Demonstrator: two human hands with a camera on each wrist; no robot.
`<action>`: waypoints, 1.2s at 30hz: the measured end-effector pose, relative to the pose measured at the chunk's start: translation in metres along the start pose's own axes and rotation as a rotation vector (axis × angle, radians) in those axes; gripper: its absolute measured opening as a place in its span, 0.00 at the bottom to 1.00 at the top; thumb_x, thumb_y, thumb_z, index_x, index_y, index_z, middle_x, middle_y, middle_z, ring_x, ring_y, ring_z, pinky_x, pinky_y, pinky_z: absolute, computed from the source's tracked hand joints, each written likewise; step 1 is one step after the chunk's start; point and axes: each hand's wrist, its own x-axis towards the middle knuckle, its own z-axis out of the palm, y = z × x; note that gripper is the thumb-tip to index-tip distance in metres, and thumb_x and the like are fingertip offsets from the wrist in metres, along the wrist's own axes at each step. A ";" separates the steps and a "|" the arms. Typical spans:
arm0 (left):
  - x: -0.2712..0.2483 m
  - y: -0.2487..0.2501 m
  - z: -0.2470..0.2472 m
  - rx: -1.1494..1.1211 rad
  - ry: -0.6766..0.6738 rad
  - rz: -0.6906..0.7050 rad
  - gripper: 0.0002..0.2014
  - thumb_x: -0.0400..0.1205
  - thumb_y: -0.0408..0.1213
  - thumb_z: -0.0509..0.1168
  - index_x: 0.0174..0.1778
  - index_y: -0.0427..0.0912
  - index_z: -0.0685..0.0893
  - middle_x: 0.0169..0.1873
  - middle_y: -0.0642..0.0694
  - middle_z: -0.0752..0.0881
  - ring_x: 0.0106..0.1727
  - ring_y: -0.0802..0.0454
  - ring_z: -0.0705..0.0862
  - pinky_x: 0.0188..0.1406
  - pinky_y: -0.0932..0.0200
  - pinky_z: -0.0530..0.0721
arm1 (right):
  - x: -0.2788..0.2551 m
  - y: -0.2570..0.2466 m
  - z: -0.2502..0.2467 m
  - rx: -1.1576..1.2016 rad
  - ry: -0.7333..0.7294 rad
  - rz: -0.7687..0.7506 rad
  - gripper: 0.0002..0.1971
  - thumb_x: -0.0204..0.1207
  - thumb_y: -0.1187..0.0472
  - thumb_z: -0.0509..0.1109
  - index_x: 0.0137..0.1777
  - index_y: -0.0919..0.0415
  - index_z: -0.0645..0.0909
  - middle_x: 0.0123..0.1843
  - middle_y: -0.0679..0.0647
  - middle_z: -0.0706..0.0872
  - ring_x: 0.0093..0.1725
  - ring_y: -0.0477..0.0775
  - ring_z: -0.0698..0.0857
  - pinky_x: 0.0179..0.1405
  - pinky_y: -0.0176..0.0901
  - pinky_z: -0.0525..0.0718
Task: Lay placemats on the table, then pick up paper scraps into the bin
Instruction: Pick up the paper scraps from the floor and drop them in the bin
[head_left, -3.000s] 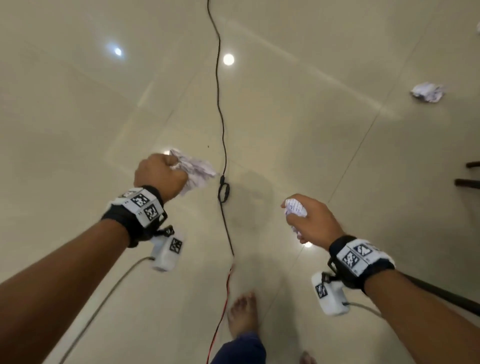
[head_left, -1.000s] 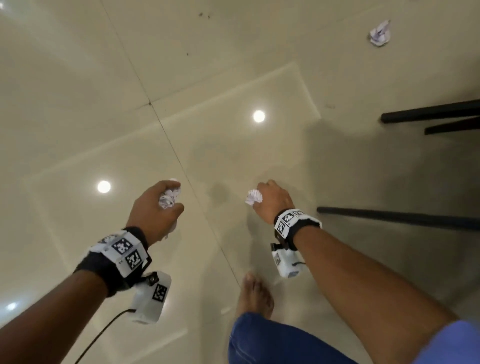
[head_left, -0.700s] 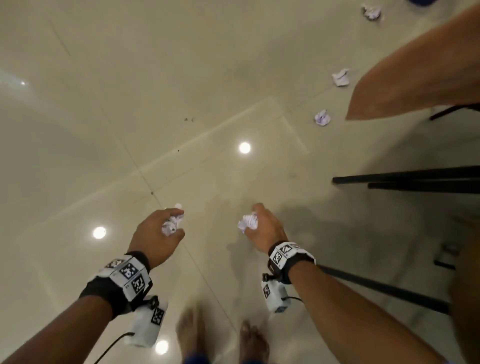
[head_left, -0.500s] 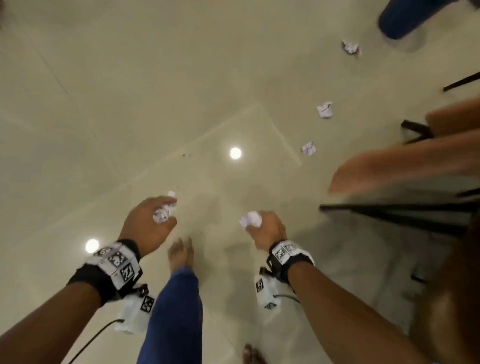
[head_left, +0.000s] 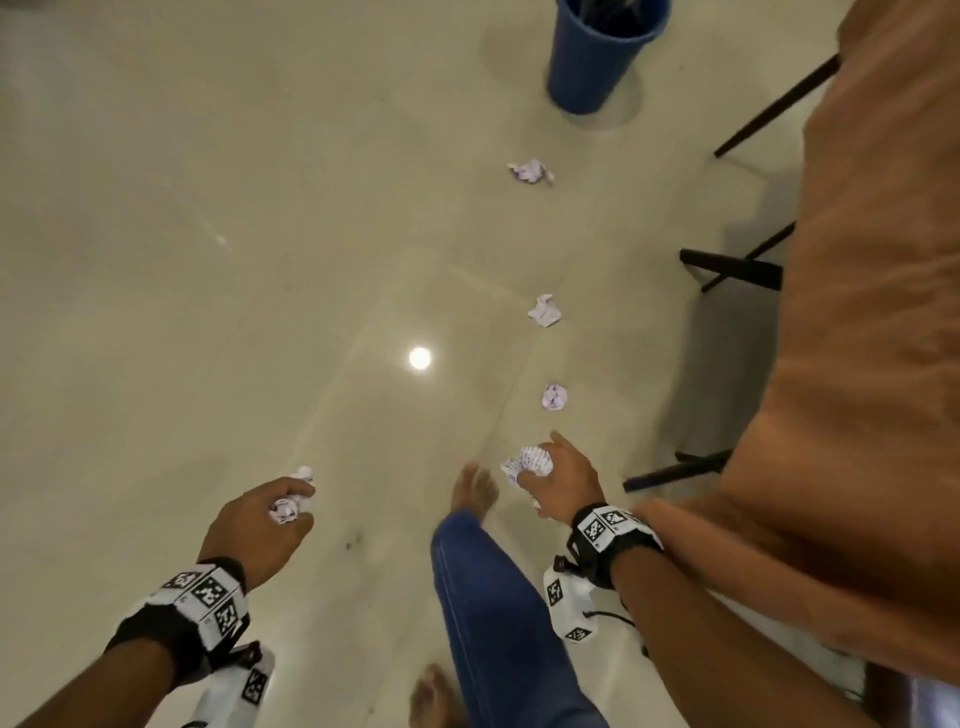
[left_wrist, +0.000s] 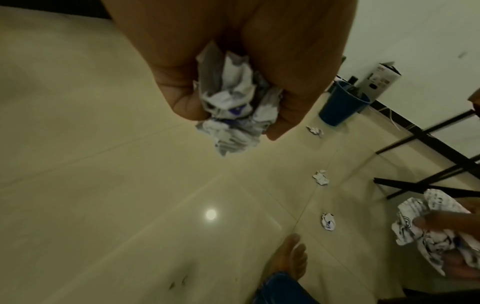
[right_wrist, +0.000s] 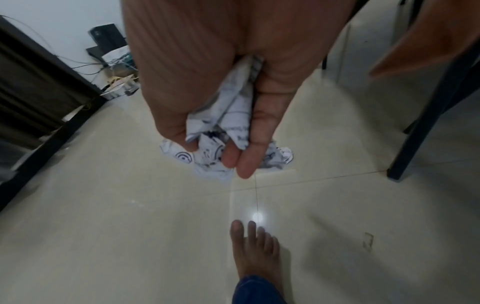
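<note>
A glossy beige tile floor (head_left: 208, 260) fills the head view, a blue bin (head_left: 597, 57) standing at the far end and three scraps lying in a line toward it: a far scrap (head_left: 531, 171), a middle scrap (head_left: 544, 310) and a near scrap (head_left: 554, 397). The left hand (head_left: 257, 525) grips one wad (head_left: 285, 509); the right hand (head_left: 561, 486) grips a bigger wad (head_left: 527, 462), just short of the near scrap. An orange-draped table (head_left: 878, 312) stands at right on black legs.

The left wrist view shows the fingers closed tight round their crumpled paper, the bin far right beside a white wall.

The right wrist view shows printed paper bulging out past the fingers (right_wrist: 244, 164), loosely caught, a bare foot (right_wrist: 257, 251) below.

Both fists are full, so the sound course is probably to carry these loads straight to the bin and let go only once over its mouth, then return for the three on the floor. Stooping for more now risks spilling the right hand's load.
</note>
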 end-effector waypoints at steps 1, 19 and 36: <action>0.019 0.018 -0.006 0.030 -0.009 0.025 0.12 0.73 0.31 0.70 0.46 0.54 0.87 0.59 0.53 0.87 0.52 0.46 0.84 0.53 0.56 0.77 | 0.013 -0.004 -0.010 0.019 0.006 0.040 0.25 0.69 0.53 0.76 0.67 0.56 0.81 0.84 0.53 0.64 0.74 0.59 0.76 0.62 0.62 0.84; 0.376 0.323 0.146 0.529 -0.411 0.662 0.22 0.77 0.38 0.69 0.69 0.52 0.80 0.66 0.46 0.84 0.65 0.44 0.82 0.66 0.56 0.75 | 0.274 0.047 -0.004 0.103 0.062 0.480 0.27 0.73 0.42 0.74 0.69 0.53 0.79 0.78 0.57 0.72 0.74 0.60 0.76 0.71 0.47 0.74; 0.480 0.347 0.300 1.371 -0.528 1.206 0.15 0.79 0.41 0.63 0.60 0.56 0.71 0.65 0.51 0.73 0.49 0.41 0.84 0.36 0.55 0.73 | 0.320 0.085 0.023 0.239 0.284 0.446 0.16 0.64 0.46 0.78 0.33 0.50 0.74 0.36 0.47 0.79 0.36 0.52 0.79 0.31 0.40 0.69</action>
